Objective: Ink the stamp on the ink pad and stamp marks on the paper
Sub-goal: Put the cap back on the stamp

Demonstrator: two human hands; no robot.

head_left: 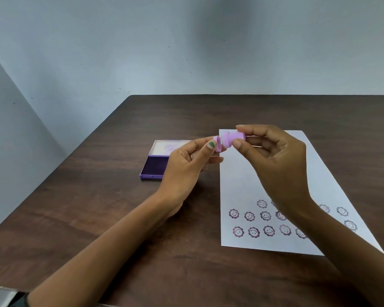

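Note:
My right hand (273,156) pinches a small lilac stamp (232,139) sideways in the air, above the far left corner of the white paper (251,180). My left hand (189,165) pinches the stamp's lilac cap (217,144) right beside the stamp's end, a narrow gap between them. The paper lies flat on the right, with several purple smiley flower marks across its near half; my right forearm hides some. The purple ink pad (154,166) sits open to the left of the paper, its pale lid (164,147) flipped back, partly behind my left hand.
The dark wooden table (98,207) carries everything; its far edge meets a pale grey wall (186,52). Its left edge runs diagonally toward me.

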